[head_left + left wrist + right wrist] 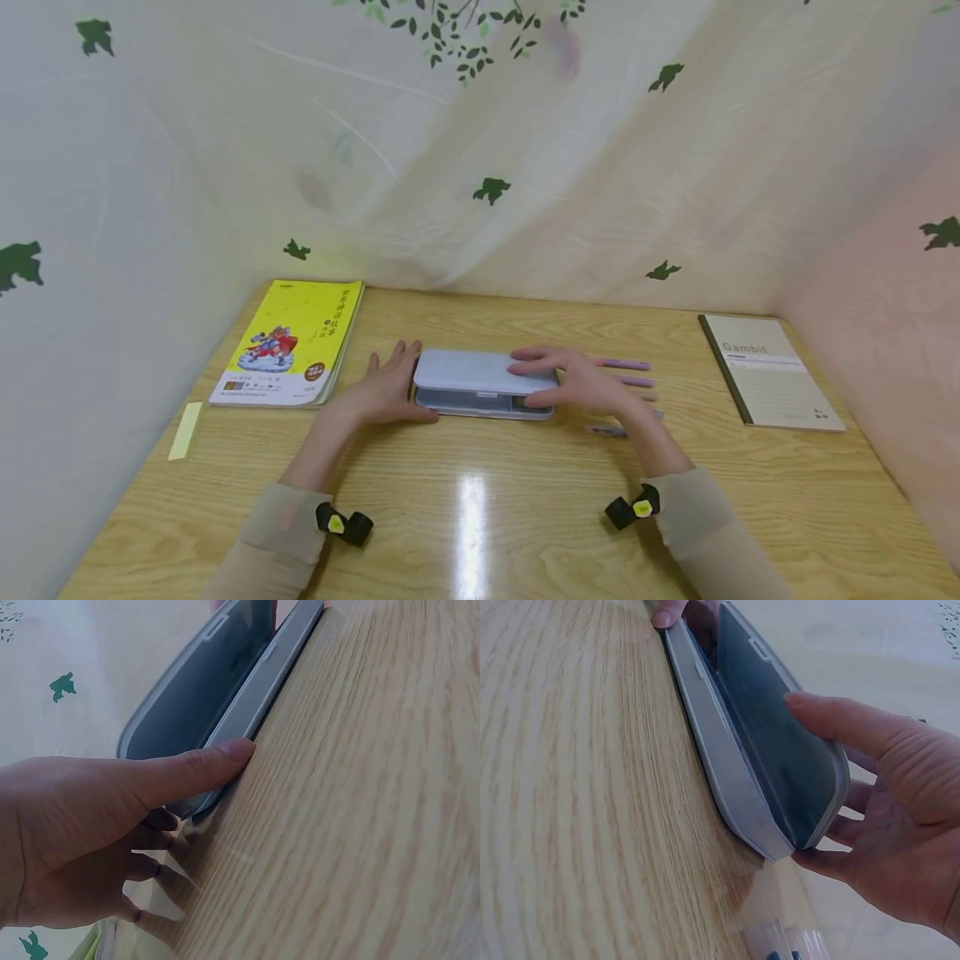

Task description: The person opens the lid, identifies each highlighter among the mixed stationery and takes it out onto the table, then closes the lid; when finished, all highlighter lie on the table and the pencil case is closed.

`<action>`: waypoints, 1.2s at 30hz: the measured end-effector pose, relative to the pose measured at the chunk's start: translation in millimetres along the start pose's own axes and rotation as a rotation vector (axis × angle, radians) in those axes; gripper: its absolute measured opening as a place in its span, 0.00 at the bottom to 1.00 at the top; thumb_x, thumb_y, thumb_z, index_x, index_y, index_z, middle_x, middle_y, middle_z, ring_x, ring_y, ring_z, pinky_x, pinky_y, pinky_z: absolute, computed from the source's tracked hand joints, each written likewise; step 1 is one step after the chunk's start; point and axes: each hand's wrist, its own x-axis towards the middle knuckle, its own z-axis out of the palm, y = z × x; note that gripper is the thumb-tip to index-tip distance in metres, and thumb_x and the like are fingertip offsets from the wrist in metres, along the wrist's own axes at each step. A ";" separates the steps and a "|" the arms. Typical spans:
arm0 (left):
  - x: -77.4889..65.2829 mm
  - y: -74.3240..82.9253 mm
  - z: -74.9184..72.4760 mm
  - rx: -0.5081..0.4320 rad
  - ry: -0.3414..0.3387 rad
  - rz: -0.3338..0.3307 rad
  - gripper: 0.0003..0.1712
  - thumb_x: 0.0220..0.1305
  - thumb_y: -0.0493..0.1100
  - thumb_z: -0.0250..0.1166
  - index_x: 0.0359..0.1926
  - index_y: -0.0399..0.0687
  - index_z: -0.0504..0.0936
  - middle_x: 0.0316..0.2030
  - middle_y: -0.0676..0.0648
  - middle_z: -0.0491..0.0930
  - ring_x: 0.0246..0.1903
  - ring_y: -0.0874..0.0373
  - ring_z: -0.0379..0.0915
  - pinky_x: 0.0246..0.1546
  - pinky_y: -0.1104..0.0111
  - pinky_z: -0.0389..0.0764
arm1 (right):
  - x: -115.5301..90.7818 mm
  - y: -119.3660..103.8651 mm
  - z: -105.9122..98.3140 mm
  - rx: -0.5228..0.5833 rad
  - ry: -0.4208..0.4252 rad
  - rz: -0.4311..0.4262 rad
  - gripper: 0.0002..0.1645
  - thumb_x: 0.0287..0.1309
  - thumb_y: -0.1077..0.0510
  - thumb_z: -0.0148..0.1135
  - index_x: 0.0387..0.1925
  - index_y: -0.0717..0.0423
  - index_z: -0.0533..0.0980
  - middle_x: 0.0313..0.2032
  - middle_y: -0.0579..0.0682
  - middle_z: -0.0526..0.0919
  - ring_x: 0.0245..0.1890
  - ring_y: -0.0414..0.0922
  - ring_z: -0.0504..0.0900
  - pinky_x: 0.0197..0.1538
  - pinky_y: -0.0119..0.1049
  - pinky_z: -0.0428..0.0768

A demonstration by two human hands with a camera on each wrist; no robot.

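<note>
A pale blue pencil case (465,371) lies on the wooden table with its lid partly raised, showing a divided tray inside. My left hand (378,392) rests against the case's left end, thumb straight along the front edge and the other fingers spread behind. At the right end my right hand (588,385) grips the lid (780,720), thumb on its inner face and fingers on the outside. Several pens lie beside the case, partly hidden by the right hand and forearm, among them a purple pen (630,364) and a clear-barrelled pen (606,431).
A yellow book (307,333) lies at the back left, with a pale yellow strip (185,431) near its front corner. On the right lies a notebook (776,375) marked "Gambit". A hanging cloth (420,225) with leaf and bird prints borders the table's back and sides.
</note>
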 end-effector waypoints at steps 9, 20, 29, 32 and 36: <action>0.1 1.8 -0.9 0.010 -0.002 0.001 0.73 0.55 0.62 0.77 0.82 0.37 0.38 0.82 0.33 0.41 0.83 0.36 0.31 0.79 0.35 0.30 | -0.2 -3.6 6.2 -0.172 0.010 -0.060 0.34 0.54 0.54 0.78 0.64 0.45 0.80 0.75 0.54 0.70 0.77 0.60 0.63 0.75 0.63 0.63; 0.9 6.5 -2.7 0.061 0.011 0.002 0.71 0.56 0.63 0.75 0.81 0.36 0.39 0.82 0.32 0.42 0.82 0.35 0.34 0.79 0.34 0.34 | -0.1 -6.7 12.2 -0.342 0.030 -0.099 0.38 0.50 0.57 0.80 0.65 0.46 0.79 0.75 0.59 0.68 0.75 0.63 0.64 0.74 0.64 0.65; -2.4 17.9 2.6 0.215 0.019 0.155 0.57 0.67 0.57 0.68 0.84 0.52 0.43 0.84 0.46 0.36 0.83 0.40 0.28 0.80 0.36 0.36 | -1.7 -11.6 19.0 -0.435 0.033 -0.056 0.39 0.52 0.56 0.80 0.67 0.42 0.77 0.77 0.57 0.66 0.77 0.62 0.63 0.75 0.63 0.65; 0.2 20.4 9.0 0.321 0.028 0.246 0.52 0.70 0.59 0.64 0.83 0.53 0.45 0.84 0.46 0.38 0.84 0.41 0.28 0.81 0.38 0.38 | -3.1 -10.3 21.1 -0.474 0.033 -0.065 0.39 0.54 0.55 0.79 0.68 0.41 0.76 0.77 0.58 0.65 0.77 0.62 0.63 0.75 0.62 0.66; 0.9 20.1 18.1 0.447 0.059 0.317 0.50 0.74 0.63 0.57 0.84 0.51 0.43 0.84 0.42 0.38 0.84 0.42 0.30 0.82 0.41 0.40 | -3.8 -9.2 24.7 -0.568 0.034 -0.130 0.38 0.56 0.54 0.76 0.69 0.44 0.75 0.77 0.61 0.65 0.76 0.63 0.65 0.74 0.62 0.68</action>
